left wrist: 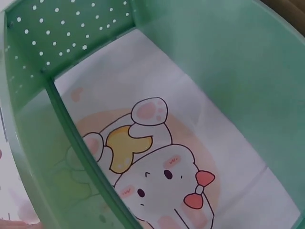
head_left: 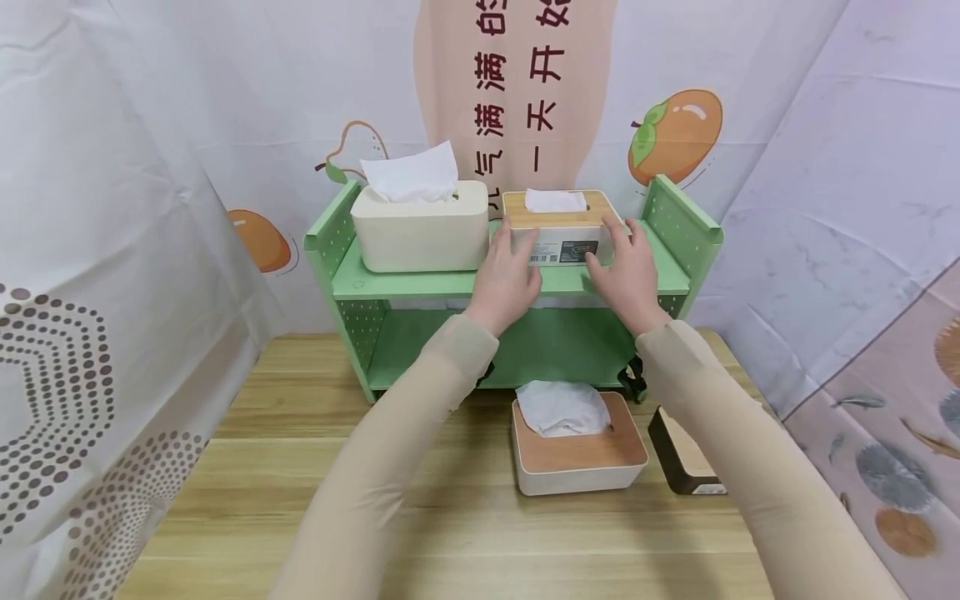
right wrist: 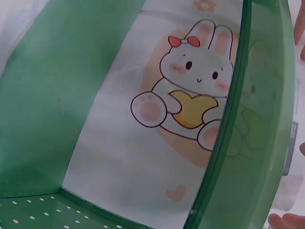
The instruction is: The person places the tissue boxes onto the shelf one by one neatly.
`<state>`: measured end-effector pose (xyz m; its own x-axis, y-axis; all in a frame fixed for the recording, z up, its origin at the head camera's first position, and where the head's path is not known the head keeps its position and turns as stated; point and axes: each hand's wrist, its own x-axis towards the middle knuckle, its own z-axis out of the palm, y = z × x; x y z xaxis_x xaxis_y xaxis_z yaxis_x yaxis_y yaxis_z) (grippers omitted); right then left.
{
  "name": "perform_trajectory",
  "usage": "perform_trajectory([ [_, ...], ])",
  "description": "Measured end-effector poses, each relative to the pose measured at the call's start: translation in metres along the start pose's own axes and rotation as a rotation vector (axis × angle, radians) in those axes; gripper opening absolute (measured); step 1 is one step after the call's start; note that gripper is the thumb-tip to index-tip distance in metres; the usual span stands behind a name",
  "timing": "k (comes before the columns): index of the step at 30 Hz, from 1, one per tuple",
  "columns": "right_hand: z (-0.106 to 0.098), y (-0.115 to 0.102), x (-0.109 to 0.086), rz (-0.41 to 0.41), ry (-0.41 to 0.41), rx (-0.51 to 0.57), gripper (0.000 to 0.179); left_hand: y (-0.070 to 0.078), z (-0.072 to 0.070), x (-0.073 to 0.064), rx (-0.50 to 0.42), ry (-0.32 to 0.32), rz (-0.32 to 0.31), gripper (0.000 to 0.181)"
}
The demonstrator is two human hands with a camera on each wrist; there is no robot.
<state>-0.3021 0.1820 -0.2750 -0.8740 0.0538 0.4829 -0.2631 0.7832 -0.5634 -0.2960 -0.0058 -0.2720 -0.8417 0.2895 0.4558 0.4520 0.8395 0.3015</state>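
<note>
On the upper green shelf stands a white tissue box with a wooden lid point(head_left: 557, 218), a tissue poking from its slot and a label on its front. My left hand point(head_left: 504, 279) is at its front left corner, fingers extended toward the lid's edge. At the front right corner is my right hand point(head_left: 628, 271), fingers spread, thumb in front of the label. Neither hand curls round the box. A cream tissue box point(head_left: 420, 229) stands just left of it. Fingertips point(right wrist: 286, 221) show at the right edge of the right wrist view.
Below, a wood-topped tissue box point(head_left: 581, 450) rests on the wooden table point(head_left: 300, 467). A dark-sided box point(head_left: 684, 450) lies partly behind my right sleeve. The green shelf rack point(head_left: 495, 343) has perforated end panels. A printed curtain point(head_left: 247, 100) hangs behind.
</note>
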Motion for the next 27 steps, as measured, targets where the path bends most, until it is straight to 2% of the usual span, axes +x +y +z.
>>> perform_trajectory([
  [4, 0.003, 0.005, -0.016, -0.106, 0.039, 0.006, 0.053, -0.001, 0.002, -0.012, 0.032, 0.036, 0.050, 0.050],
  [8, 0.007, 0.009, -0.036, -0.227, 0.092, 0.033, 0.046, -0.005, 0.008, -0.027, -0.001, 0.091, 0.106, 0.045],
  [11, 0.012, 0.015, -0.053, -0.330, 0.137, 0.059, 0.040, -0.009, 0.016, -0.042, -0.030, 0.152, 0.191, 0.039],
  [15, 0.018, 0.024, -0.075, -0.435, 0.168, 0.081, 0.034, -0.011, 0.029, -0.063, -0.021, 0.236, 0.322, 0.033],
  [18, 0.022, 0.030, -0.093, -0.453, 0.158, 0.099, 0.032, -0.011, 0.038, -0.077, -0.011, 0.261, 0.387, 0.030],
  [22, 0.024, 0.032, -0.114, -0.425, 0.113, 0.137, 0.033, -0.013, 0.045, -0.095, 0.004, 0.264, 0.456, 0.030],
  [27, 0.023, 0.035, -0.132, -0.414, 0.068, 0.150, 0.033, -0.014, 0.046, -0.111, 0.015, 0.248, 0.497, 0.032],
])
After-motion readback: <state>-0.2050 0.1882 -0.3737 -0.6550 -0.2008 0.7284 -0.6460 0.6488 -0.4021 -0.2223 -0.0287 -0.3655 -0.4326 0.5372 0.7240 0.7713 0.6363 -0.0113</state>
